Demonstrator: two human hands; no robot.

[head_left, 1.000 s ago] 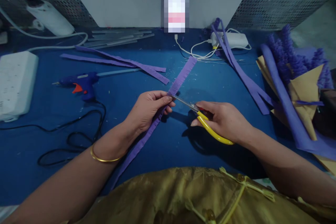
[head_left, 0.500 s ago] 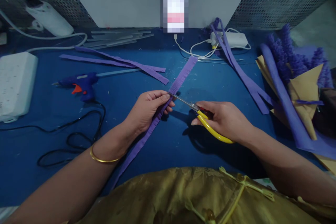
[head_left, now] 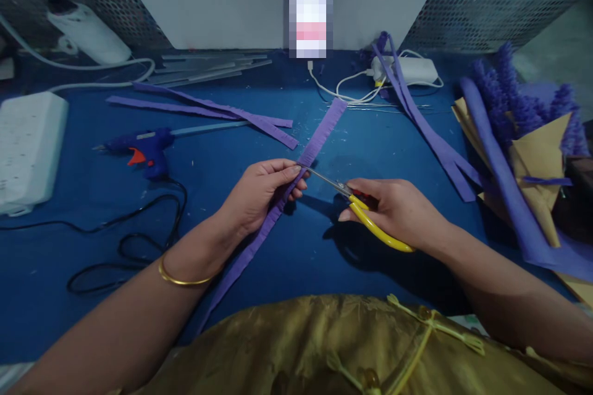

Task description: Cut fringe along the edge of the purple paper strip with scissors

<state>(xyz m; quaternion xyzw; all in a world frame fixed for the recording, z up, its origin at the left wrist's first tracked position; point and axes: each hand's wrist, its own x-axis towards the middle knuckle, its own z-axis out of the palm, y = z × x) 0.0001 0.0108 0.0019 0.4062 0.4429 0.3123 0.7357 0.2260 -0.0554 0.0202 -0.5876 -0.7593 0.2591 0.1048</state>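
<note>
My left hand [head_left: 271,191] pinches a long purple crepe paper strip [head_left: 324,129] between thumb and fingers near the middle of the table. One end of the strip points up and away to the right; the other trails down past my wrist. Small cuts run along its edge. My right hand [head_left: 393,207] grips yellow-handled scissors [head_left: 377,231], their blades reaching left to the strip's edge just beside my left thumb tip. Whether the blades are fully closed is too small to tell. More purple strips [head_left: 208,105] lie crossed beyond my left hand.
A blue glue gun [head_left: 143,145] with a black cord lies at left, near a white power strip [head_left: 30,148]. Glue sticks [head_left: 208,68] and a phone [head_left: 310,6] are at the back. Purple flowers [head_left: 498,99] and wrapped paper lie at right, beside long strips [head_left: 426,129].
Both hands stay almost in place, still holding the strip and the scissors. The strip's far end has shifted very slightly left.
</note>
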